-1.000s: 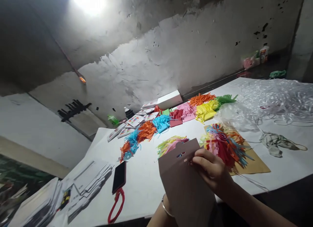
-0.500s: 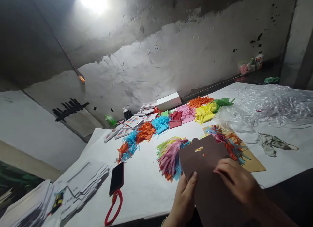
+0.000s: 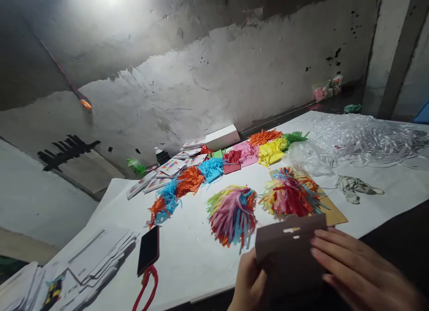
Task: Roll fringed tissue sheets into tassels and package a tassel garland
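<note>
A grey-brown piece of card (image 3: 290, 264) with a punched slot and a small hole stands at the table's front edge. My left hand (image 3: 250, 279) is closed on its left edge, thumb across the front. Against its right edge my right hand (image 3: 355, 262) is closed, fingers lying over the card; it is slightly blurred. Just beyond the card lie two bunches of multicoloured paper tassels, a left bunch (image 3: 233, 217) and a right bunch (image 3: 290, 197). The card's lower part is in shadow.
Coloured tassel packs (image 3: 212, 168) run across the white table. A phone (image 3: 148, 250) with a red strap lies left, beside stacked flat sheets (image 3: 97, 253). Clear plastic strips (image 3: 368, 136) are heaped at right, near a crumpled cloth (image 3: 353, 186). A white box (image 3: 223, 136) stands by the wall.
The card has dropped lower and its top tab no longer shows, so the right tassel bunch is in full view. My right hand has moved to the right and down. The view has shifted right.
</note>
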Demonstrator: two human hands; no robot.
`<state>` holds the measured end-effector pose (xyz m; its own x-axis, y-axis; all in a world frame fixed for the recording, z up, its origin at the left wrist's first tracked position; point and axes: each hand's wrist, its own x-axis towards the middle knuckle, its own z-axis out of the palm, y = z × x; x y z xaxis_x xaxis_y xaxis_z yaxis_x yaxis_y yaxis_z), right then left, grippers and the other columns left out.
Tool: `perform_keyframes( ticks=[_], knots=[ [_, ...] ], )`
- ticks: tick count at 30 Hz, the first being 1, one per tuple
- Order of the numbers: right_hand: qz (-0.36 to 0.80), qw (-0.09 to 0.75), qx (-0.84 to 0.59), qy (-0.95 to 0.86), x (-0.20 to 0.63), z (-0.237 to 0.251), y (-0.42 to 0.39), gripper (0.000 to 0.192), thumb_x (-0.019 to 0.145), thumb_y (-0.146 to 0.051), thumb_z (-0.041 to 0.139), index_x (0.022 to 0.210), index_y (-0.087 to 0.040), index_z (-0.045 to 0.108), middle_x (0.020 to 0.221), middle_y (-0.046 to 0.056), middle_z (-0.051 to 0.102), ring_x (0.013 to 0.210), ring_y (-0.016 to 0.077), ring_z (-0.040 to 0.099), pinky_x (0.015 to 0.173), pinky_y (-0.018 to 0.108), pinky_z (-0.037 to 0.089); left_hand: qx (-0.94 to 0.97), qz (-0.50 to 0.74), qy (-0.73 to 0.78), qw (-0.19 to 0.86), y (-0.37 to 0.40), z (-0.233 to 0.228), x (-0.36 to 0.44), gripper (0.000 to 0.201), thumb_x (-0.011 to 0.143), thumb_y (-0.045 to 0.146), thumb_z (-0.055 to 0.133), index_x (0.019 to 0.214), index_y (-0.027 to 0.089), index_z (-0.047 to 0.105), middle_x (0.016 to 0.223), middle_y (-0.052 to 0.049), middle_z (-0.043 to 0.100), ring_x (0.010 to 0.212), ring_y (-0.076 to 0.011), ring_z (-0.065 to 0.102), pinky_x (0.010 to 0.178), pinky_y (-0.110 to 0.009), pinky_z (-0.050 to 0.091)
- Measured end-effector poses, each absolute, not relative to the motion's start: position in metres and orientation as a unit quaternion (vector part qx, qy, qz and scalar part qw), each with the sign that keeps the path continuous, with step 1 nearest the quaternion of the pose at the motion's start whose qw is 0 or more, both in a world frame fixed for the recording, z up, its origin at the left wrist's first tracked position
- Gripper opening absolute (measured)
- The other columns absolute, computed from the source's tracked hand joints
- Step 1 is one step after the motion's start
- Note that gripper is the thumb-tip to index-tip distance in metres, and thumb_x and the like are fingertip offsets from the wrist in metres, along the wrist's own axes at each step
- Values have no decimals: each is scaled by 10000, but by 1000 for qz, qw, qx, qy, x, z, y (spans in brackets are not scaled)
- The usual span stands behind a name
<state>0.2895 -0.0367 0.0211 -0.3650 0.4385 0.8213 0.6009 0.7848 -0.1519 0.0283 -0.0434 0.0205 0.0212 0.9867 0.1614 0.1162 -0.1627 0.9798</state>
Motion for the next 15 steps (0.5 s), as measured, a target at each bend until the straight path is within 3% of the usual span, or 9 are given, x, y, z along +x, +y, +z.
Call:
perform_keyframes(
  ticks=[3, 8, 11, 13, 15],
  knots=[
    [-103, 447, -283, -842, 245, 40, -26, 432, 962, -55, 503, 1381, -117, 588, 1264, 125, 699, 1247, 236, 621, 1072, 342, 496, 591, 527, 474, 385, -52, 10, 28, 455, 911, 573, 625, 945, 160, 813, 867, -100, 794, 827, -270, 703, 778, -317, 563],
    [0, 431, -298, -852, 220, 41, -17, 282, 888, -42, 552, 1128, -161, 638, 983, 78, 727, 924, 233, 700, 908, 385, 509, 661, 494, 463, 324, -56, -6, 8, 325, 982, 427, 569, 1072, 192, 775, 948, -90, 815, 807, -241, 755, 745, -281, 588],
    [124, 280, -310, -900, 219, 48, -8, 144, 784, -82, 664, 856, -206, 667, 841, 39, 735, 760, 243, 695, 671, 335, 488, 654, 520, 474, 278, -60, -19, 10, 364, 938, 474, 653, 1186, 216, 718, 974, -88, 818, 808, -237, 773, 734, -282, 615],
    [211, 171, -305, -913, 219, 59, 3, 92, 794, -138, 705, 751, -212, 672, 800, 24, 737, 738, 229, 690, 615, 300, 438, 613, 566, 499, 235, -64, -26, 18, 504, 889, 537, 705, 1288, 234, 653, 1008, -92, 814, 836, -244, 783, 742, -294, 630],
    [267, 125, -308, -905, 219, 74, 14, 121, 818, -139, 683, 718, -206, 675, 783, 10, 736, 730, 196, 680, 610, 274, 405, 585, 590, 534, 154, -65, -32, 27, 489, 905, 527, 690, 1312, 261, 635, 1051, -94, 809, 886, -246, 785, 797, -317, 635]
  ],
)
